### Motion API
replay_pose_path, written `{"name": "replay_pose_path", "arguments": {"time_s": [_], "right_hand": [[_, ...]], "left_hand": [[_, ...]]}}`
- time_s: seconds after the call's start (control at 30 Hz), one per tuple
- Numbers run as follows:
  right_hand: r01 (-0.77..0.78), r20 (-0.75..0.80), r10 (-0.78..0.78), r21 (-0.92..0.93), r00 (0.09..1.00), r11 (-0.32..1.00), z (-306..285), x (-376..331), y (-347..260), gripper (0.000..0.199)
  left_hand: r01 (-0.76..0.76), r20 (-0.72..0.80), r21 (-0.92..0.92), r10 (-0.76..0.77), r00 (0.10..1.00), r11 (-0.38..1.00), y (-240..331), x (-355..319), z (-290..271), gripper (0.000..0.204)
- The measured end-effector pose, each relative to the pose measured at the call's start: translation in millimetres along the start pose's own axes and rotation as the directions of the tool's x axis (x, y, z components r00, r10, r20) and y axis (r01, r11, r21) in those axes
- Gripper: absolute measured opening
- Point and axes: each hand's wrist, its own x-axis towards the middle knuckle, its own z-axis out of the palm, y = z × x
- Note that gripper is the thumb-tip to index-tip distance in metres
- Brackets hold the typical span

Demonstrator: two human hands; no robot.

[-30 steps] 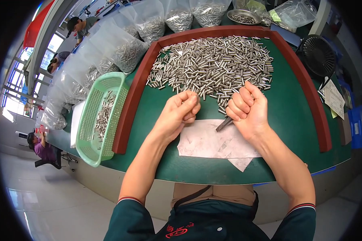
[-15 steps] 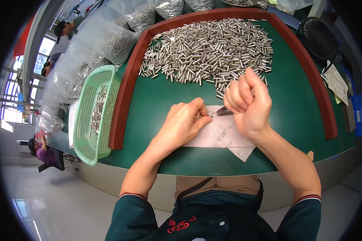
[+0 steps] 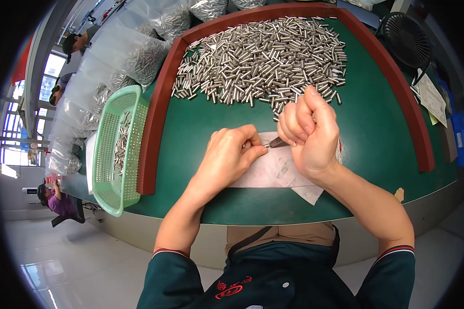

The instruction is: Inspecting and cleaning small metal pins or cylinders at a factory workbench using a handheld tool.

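The fingers of the left hand are pinching one small pin, and the right hand is clenched around a dark tool. From my remote seat I see the pin over the pale sheet, between the two hands; whether it rests there, I cannot tell. Its long axis goes about left to right, with the free, bright end facing right, to the tool. The tool's tip points left and slightly nearer to the body; it touches the pin or almost, I am not sure which. I suppose the pin is gripped by one end so the other is exposed, and the sheet protects the green table. Farther left, the basket keeps some pieces together; the red border probably stops the pile from rolling away. Behind stand filled bags.
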Motion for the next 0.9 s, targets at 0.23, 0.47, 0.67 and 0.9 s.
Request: {"name": "replay_pose_path", "arguments": {"time_s": [0.23,0.47,0.67,0.9], "right_hand": [[0.004,0.012,-0.004,0.012,1.000,1.000,2.8,-0.8,3.5,0.044],[0.075,0.058,-0.067,-0.133,0.996,0.988,5.6,-1.5,10.8,0.046],[0.122,0.107,-0.105,-0.167,0.989,0.978,4.9,-4.7,11.4,0.046],[0.039,0.075,-0.030,-0.122,0.997,0.992,-0.7,-1.5,9.6,0.045]], "left_hand": [[0.006,0.009,-0.009,-0.006,1.000,1.000,-1.2,-0.4,-1.0,0.016],[-0.010,0.007,-0.038,0.010,1.000,0.999,1.5,3.8,-0.3,0.017],[-0.008,0.039,-0.218,0.017,0.999,0.976,-13.0,5.4,-5.4,0.018],[0.335,0.341,-0.939,0.073,0.937,0.080,-38.6,15.6,-13.1,0.017]]}}
